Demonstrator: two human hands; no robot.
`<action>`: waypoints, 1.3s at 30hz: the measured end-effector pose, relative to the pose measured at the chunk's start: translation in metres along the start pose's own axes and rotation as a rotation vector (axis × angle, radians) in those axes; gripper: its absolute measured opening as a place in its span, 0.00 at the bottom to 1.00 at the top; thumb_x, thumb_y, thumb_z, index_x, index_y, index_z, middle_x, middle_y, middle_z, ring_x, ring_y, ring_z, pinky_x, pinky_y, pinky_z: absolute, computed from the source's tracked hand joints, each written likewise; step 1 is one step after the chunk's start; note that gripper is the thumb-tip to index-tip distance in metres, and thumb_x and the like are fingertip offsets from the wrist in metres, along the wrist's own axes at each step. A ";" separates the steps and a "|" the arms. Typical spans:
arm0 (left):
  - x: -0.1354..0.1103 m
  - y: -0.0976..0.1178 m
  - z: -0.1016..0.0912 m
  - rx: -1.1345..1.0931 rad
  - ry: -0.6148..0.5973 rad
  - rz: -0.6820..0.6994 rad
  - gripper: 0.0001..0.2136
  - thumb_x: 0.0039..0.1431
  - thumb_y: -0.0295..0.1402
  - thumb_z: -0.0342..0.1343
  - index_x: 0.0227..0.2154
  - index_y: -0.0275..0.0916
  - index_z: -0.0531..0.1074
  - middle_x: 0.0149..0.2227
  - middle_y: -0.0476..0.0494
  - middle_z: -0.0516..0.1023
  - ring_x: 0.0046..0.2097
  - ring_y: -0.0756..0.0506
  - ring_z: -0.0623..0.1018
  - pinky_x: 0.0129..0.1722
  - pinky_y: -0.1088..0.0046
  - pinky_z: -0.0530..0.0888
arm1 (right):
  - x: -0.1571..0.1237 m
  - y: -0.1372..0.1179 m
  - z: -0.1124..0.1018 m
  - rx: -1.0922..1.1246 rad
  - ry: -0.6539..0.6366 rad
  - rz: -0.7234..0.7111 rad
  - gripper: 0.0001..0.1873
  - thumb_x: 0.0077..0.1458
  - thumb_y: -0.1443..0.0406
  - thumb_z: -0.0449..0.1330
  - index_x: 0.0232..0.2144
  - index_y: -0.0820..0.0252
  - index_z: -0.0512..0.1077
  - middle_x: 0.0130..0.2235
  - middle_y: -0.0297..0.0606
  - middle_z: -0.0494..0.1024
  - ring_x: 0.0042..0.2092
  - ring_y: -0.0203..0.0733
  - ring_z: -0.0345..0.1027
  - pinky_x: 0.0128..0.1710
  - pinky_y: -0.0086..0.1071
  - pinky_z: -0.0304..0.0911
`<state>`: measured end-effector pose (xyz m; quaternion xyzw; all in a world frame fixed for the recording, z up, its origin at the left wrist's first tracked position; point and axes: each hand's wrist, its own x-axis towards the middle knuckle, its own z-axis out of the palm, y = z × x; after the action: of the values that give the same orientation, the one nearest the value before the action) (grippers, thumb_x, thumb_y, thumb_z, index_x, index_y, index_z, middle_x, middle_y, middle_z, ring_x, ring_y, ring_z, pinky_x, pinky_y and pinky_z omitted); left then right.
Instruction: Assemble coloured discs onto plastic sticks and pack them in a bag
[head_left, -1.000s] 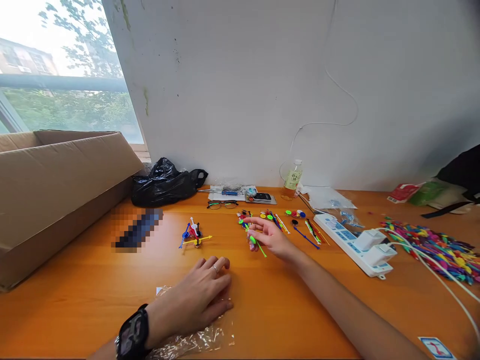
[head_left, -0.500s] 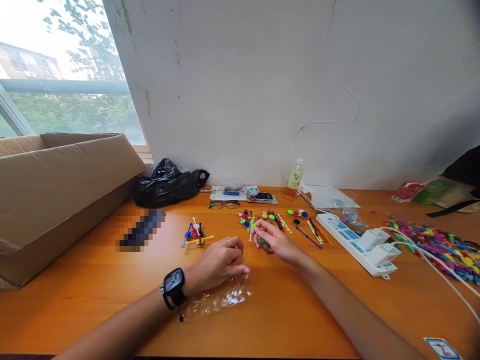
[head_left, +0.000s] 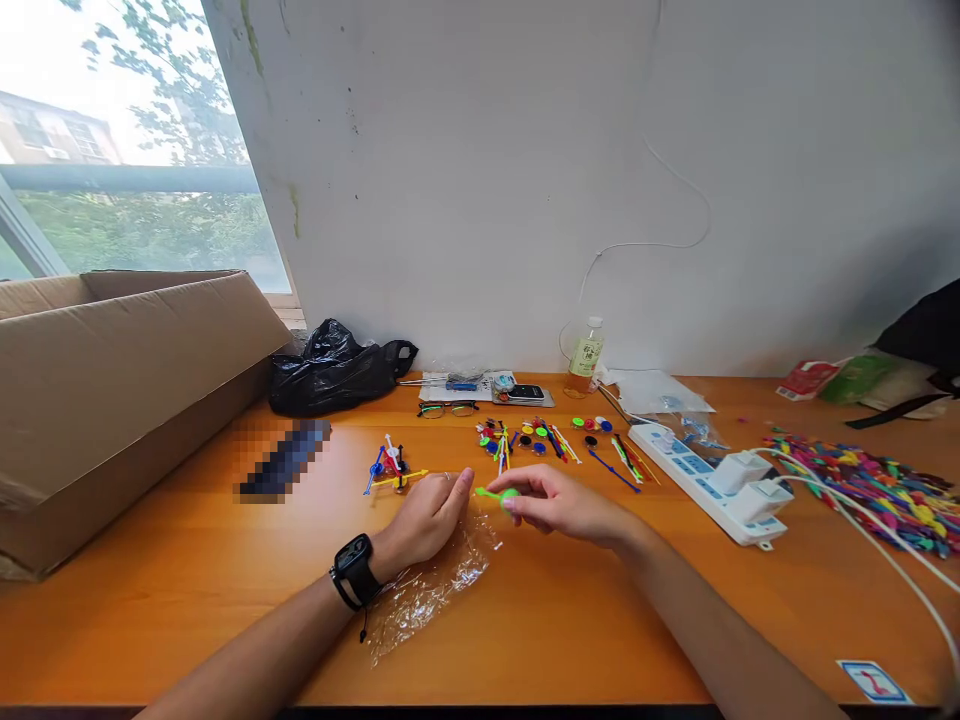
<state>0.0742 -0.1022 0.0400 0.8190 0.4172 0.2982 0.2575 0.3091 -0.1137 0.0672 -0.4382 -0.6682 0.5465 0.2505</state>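
Observation:
My right hand pinches a green plastic stick with a round disc end just above the orange table. My left hand, with a black watch on its wrist, has its fingers curled and meets the stick's left tip while holding up the edge of a clear plastic bag. Behind the hands lie several loose coloured sticks and discs. To the left stands a small built figure of coloured sticks.
A large open cardboard box fills the left side. A black plastic bag, glasses, a phone and a drink bottle line the wall. A white power strip with cables and a pile of coloured pieces lie at right.
My right hand came back from the pile with the green stick, toward me. My left hand left the flat bag, curled, and met the stick's tip, lifting the bag's edge.

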 end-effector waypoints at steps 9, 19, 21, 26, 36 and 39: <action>-0.002 0.005 0.004 0.062 -0.032 -0.020 0.28 0.76 0.46 0.34 0.21 0.40 0.61 0.20 0.48 0.64 0.24 0.49 0.59 0.28 0.68 0.54 | 0.004 0.004 0.015 -0.268 0.096 -0.140 0.07 0.55 0.63 0.66 0.33 0.61 0.82 0.35 0.39 0.81 0.34 0.41 0.71 0.35 0.32 0.65; -0.006 0.019 0.005 -0.034 0.116 -0.016 0.27 0.76 0.46 0.34 0.21 0.40 0.60 0.23 0.46 0.68 0.26 0.48 0.64 0.30 0.70 0.59 | 0.017 0.016 0.030 0.044 0.096 -0.118 0.18 0.51 0.51 0.72 0.33 0.62 0.81 0.32 0.41 0.83 0.35 0.46 0.78 0.37 0.36 0.73; -0.007 0.022 0.004 -0.072 0.136 -0.009 0.27 0.76 0.47 0.34 0.21 0.40 0.60 0.23 0.46 0.68 0.27 0.48 0.64 0.30 0.71 0.60 | 0.019 0.020 0.033 0.064 0.080 -0.137 0.19 0.52 0.51 0.71 0.34 0.62 0.81 0.33 0.41 0.84 0.36 0.47 0.78 0.39 0.37 0.73; -0.006 0.023 0.005 -0.157 0.107 -0.023 0.27 0.75 0.49 0.36 0.22 0.40 0.61 0.24 0.48 0.66 0.27 0.49 0.64 0.27 0.72 0.58 | 0.025 0.028 0.042 0.088 0.099 -0.175 0.13 0.53 0.56 0.70 0.33 0.61 0.80 0.30 0.37 0.81 0.35 0.44 0.77 0.37 0.34 0.71; -0.002 0.015 0.007 -0.232 0.147 -0.075 0.29 0.74 0.53 0.38 0.22 0.38 0.63 0.24 0.48 0.67 0.28 0.49 0.64 0.26 0.74 0.58 | 0.031 0.028 0.042 0.130 0.235 -0.167 0.16 0.50 0.56 0.72 0.34 0.61 0.76 0.34 0.39 0.81 0.34 0.43 0.77 0.35 0.34 0.72; -0.002 0.014 0.009 -0.244 0.101 -0.086 0.31 0.74 0.55 0.37 0.22 0.37 0.67 0.24 0.47 0.68 0.27 0.49 0.65 0.25 0.74 0.57 | 0.031 0.025 0.046 0.158 0.227 -0.168 0.18 0.47 0.56 0.74 0.32 0.60 0.74 0.32 0.38 0.80 0.32 0.42 0.76 0.34 0.33 0.72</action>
<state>0.0868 -0.1128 0.0427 0.7468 0.4249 0.3764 0.3463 0.2639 -0.1101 0.0260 -0.4186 -0.6249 0.5213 0.4032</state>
